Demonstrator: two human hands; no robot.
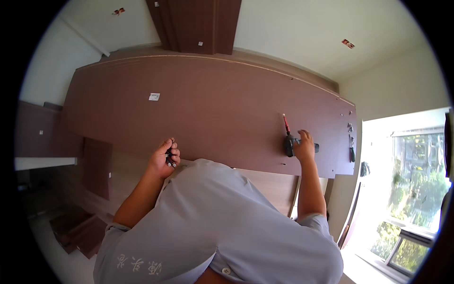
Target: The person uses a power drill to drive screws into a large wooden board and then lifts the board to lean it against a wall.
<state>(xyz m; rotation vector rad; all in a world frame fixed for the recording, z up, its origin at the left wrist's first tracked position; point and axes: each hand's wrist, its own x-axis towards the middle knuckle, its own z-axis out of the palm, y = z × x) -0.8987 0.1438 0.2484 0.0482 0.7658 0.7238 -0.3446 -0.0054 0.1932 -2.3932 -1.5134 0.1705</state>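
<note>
A long reddish-brown board [213, 109] lies flat in front of me. My left hand [165, 158] is closed around a handful of small dark fittings [169, 157] with pale ends, just off the board's near edge; their exact kind is too small to tell. Toward the board's right end, my right hand [305, 144] is wrapped over the handle of a dark cordless drill [289, 145]. The drill lies on its side, and its red bit [286, 124] points toward the far edge. Part of its handle is hidden under my fingers.
At the board's right end lie a screwdriver [352, 150] and a small cluster of metal hardware [350, 128]. A white label [154, 96] sticks to the board. More brown panels [92, 232] lie at the lower left. Brown panels [196, 23] stand beyond; a window [411, 184] is at right.
</note>
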